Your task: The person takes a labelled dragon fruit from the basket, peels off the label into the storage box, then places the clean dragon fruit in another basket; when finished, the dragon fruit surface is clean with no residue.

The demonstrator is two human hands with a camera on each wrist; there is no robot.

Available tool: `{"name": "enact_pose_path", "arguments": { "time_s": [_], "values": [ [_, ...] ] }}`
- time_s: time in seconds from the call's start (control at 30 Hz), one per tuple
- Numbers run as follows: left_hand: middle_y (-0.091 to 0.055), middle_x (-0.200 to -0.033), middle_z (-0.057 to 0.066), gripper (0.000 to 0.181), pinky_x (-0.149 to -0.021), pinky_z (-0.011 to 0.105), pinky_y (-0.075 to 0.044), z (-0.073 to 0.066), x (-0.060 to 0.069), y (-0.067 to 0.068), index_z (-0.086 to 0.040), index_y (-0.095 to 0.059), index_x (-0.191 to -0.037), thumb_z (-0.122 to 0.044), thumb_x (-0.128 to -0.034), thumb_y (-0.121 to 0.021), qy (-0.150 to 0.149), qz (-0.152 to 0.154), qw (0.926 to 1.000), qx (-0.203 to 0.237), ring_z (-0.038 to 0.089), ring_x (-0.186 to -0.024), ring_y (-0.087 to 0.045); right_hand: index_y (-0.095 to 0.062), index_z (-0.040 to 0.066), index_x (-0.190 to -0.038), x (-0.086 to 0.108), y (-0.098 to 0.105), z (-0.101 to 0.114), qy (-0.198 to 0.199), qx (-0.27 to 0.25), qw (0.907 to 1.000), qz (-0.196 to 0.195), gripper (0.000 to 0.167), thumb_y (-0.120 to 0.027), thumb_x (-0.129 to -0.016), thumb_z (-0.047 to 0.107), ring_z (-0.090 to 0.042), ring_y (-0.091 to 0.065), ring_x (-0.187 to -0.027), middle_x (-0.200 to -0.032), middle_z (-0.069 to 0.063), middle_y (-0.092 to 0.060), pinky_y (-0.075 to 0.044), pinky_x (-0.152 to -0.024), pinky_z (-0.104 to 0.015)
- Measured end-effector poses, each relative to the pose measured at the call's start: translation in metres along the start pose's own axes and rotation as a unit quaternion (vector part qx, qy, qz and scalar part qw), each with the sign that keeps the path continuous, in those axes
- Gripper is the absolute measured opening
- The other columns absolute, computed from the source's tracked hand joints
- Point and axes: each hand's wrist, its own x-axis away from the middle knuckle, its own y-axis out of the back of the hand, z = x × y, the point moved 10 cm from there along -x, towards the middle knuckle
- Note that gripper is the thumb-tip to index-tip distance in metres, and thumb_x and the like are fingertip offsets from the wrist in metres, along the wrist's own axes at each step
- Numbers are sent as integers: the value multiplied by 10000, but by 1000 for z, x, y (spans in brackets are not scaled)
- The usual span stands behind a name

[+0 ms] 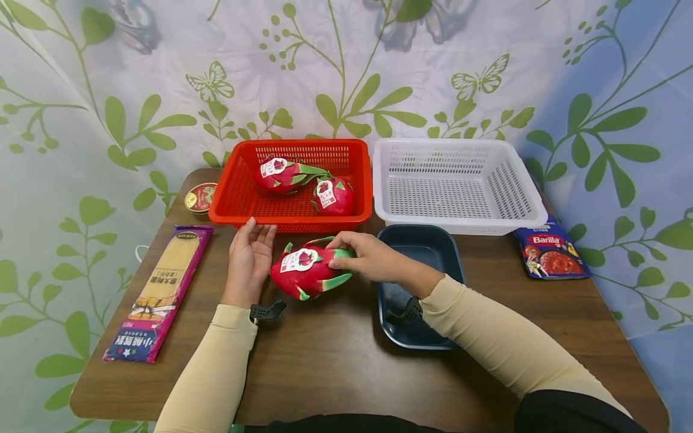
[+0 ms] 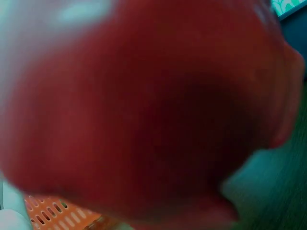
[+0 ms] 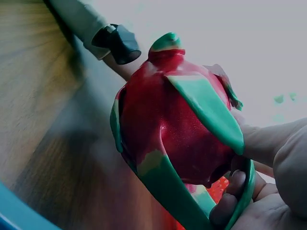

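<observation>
The right hand [image 1: 368,255] covers one end of the held dragon fruit [image 1: 311,269] in the head view, and whether the left hand [image 1: 250,258] touches the other end is hard to tell. The left wrist view blurs the fruit and cuts it off at top and bottom. The right forearm [image 1: 498,334] hides part of the navy tray [image 1: 417,240]; the white basket [image 1: 441,198] covers some of the Barilla pouch [image 1: 552,249]. The pasta packet's [image 1: 164,288] fine print is unreadably small

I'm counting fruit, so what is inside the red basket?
The red basket holds one dragon fruit toward the back and another nearer the front. Its floor directly beneath them is covered and can't be seen.
</observation>
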Motion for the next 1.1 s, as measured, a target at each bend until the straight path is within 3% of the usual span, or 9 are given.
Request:
{"name": "enact_pose_path", "arguments": {
  "time_s": [0.27, 0.43, 0.67, 0.8, 0.87, 0.93, 1.0, 1.07, 1.1],
  "values": [
    [-701, -914, 158, 203, -939, 401, -570, 0, 1, -2, 30, -572, -1153, -64, -1027, -700, 31, 12, 9999, -119, 266, -851, -714, -650, 77, -1247, -5, -6, -6, -11, 213, 9998, 4, 295, -759, -998, 191, -220, -609, -1044, -1107, -6, -687, -569, -860, -329],
    [-704, -915, 156, 116, -942, 404, -568, 1, 0, -2, 11, -600, -1115, -65, -1051, -659, 66, 5, 9999, -118, 267, -857, -707, -646, 78, -1266, -5, -8, -11, -183, 344, 9992, -54, 308, -745, -1008, 213, -212, -609, -1037, -1105, -8, -687, -551, -879, -347],
    [-690, -885, 157, 72, -918, 407, -586, 4, -1, -1, 5, -642, -1034, -63, -1060, -642, 51, 37, 10000, -66, 273, -848, -689, -663, 62, -1258, -4, -11, -15, -289, 1595, 9868, 55, 293, -746, -1005, 184, -195, -613, -1022, -1123, -22, -697, -520, -935, -363],
    [-656, -936, 169, 187, -966, 437, -561, 10, 1, 1, 20, -630, -1054, -164, -1089, -618, 246, -13, 9990, -360, 289, -881, -678, -667, 65, -1248, -5, -12, -13, -318, 2010, 9790, 144, 290, -757, -997, 178, -200, -617, -1012, -1124, -37, -701, -526, -938, -372],
    [-639, -987, 174, 261, -993, 456, -542, 15, 4, 2, 13, -614, -1085, -247, -1099, -606, 417, -46, 9966, -714, 297, -920, -677, -663, 65, -1249, -5, -12, -13, -386, 2115, 9764, 197, 291, -757, -997, 175, -205, -618, -1017, -1138, -47, -702, -529, -944, -376],
    [-633, -1035, 175, 319, -1011, 473, -529, 19, 6, 3, 1, -604, -1107, -318, -1097, -603, 595, 5, 9909, -1207, 308, -968, -673, -658, 69, -1254, -5, -13, -14, -452, 2191, 9743, 250, 293, -756, -998, 174, -207, -618, -1029, -1160, -56, -701, -530, -954, -380],
    [-662, -1080, 161, 366, -1029, 471, -520, 23, 10, 1, -12, -617, -1133, -375, -1101, -579, 754, 187, 9793, -1870, 316, -1031, -673, -656, 73, -1256, -6, -13, -13, -459, 2255, 9728, 276, 294, -755, -999, 177, -211, -619, -1043, -1182, -63, -700, -528, -967, -386],
    [-693, -1132, 149, 419, -1049, 449, -510, 27, 15, -4, -10, -641, -1169, -412, -1110, -538, 845, 543, 9593, -2639, 327, -1102, -664, -655, 75, -1255, -5, -13, -14, -461, 2286, 9720, 279, 295, -757, -998, 177, -214, -620, -1051, -1189, -65, -699, -527, -974, -389],
    [-703, -1160, 142, 450, -1062, 427, -500, 28, 18, -7, -5, -649, -1190, -426, -1116, -511, 862, 769, 9450, -3061, 328, -1135, -649, -656, 74, -1254, -5, -13, -14, -451, 2305, 9716, 279, 296, -758, -997, 177, -216, -620, -1057, -1192, -67, -699, -526, -980, -392]
  ]
}}
